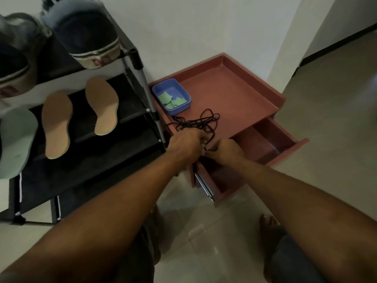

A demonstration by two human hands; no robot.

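A tangle of black shoelace (199, 121) lies on top of a low red cabinet (234, 92), near its front edge. My left hand (186, 147) and my right hand (227, 150) meet at that edge, fingers curled, each pinching a strand of the lace. Where the two hands meet, the lace's end is hidden. The cabinet's drawer (271, 146) stands pulled out below my right hand.
A blue tray (186, 92) with green paper pieces sits at the cabinet's back left. A black shoe rack (140, 64) stands to the left, holding two tan insoles (57, 123), a pale green insole and dark shoes (85, 27). My bare feet rest on the tiled floor.
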